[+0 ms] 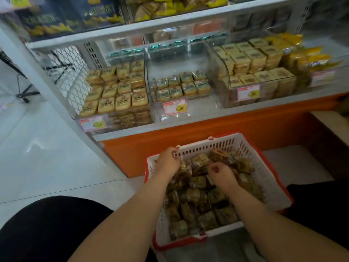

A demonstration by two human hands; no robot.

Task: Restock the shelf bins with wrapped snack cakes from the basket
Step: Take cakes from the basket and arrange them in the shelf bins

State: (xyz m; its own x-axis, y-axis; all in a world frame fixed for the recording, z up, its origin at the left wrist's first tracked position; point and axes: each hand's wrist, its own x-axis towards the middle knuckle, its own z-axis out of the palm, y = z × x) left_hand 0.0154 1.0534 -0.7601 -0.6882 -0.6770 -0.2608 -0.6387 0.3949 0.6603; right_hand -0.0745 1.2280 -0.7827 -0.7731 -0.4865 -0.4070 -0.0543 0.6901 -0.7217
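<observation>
A white basket with a red rim [268,178] sits on the floor in front of me, filled with several wrapped snack cakes [200,201]. Both my hands are down inside it. My left hand [167,162] reaches in at the far left corner with fingers curled among the wrappers; what it holds is hidden. My right hand [221,173] lies over the middle of the pile, fingers curled down onto cakes. Above, three clear shelf bins hold cakes: the left bin [113,95] is well filled, the middle bin [181,86] holds only one low layer, the right bin [255,72] is stacked high.
An orange base panel [207,133] runs under the shelf. Price tags [174,107] hang on the bin fronts. Yellow packets [306,57] lie further right. A wire rack [62,67] stands left of the shelf. My dark-clothed knees flank the basket.
</observation>
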